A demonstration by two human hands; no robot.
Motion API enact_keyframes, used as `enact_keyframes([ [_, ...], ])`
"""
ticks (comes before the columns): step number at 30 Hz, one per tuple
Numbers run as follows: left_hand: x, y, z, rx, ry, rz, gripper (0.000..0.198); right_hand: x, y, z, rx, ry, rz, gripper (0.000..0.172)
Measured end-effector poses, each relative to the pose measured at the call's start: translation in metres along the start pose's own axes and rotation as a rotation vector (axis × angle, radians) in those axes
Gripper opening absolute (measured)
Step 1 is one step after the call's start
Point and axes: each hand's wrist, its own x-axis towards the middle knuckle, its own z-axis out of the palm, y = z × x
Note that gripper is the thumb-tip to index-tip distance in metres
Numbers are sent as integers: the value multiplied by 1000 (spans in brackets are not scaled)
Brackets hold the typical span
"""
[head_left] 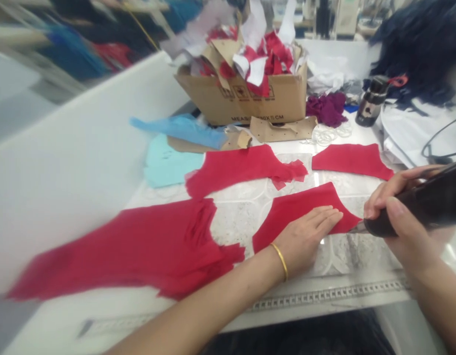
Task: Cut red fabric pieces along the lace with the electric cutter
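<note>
Left hand (304, 241) is held spread on red fabric panel (283, 222), marble-patterned tabletop (239, 222) beneath; right hand (405, 241) is closed round dark-handled cutter (428, 207); scrap-filled cardboard box (243, 101) is seen at 12 o'clock.

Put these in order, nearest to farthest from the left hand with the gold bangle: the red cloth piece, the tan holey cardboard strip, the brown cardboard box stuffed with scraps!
1. Red cloth piece: right under the left hand, touching it.
2. Tan holey cardboard strip: farther ahead on the table.
3. Brown cardboard box: just behind that strip.
</note>
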Motion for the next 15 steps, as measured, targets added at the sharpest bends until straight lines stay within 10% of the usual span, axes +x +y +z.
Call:
enact_keyframes([
  [15,4,8,2,-29,4,122,76,2,-6,-10,24,28,-7,28],
])
